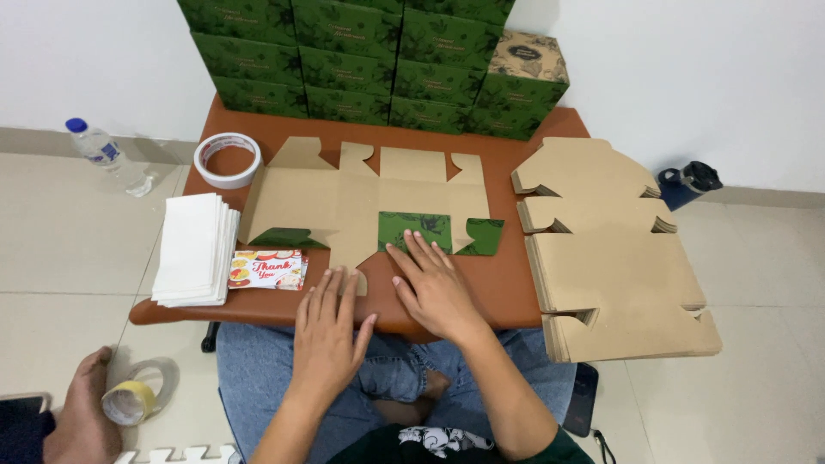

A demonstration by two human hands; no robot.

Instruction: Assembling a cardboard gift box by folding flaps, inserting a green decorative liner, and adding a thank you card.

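Both hands lie flat, fingers spread and clamped on nothing, pressing on an unfolded cardboard box blank (365, 202) that is spread printed side down on the low brown table (507, 296). The left hand (329, 331) rests with its fingertips on the blank's near bottom tab; the right hand (434, 288) lies just beside it, its fingertips touching a folded-up green printed flap (414, 230). More green flaps show to either side of the fingers, one beyond the left hand's little finger, one past the right hand's. The blank looks light, thin and stiff along its panels but bends readily at the scored creases, so it is best taken by a panel edge or flap rather than pinched mid-sheet, where it could buckle. Left of the left fingers lie a thank-you card stack (268, 269), a pile of white tissue sheets (196, 249) and a tape roll (228, 160); right of the right fingers sits a stack of flat box blanks (614, 258). Finished green boxes (361, 60) stand beyond the fingertips against the wall
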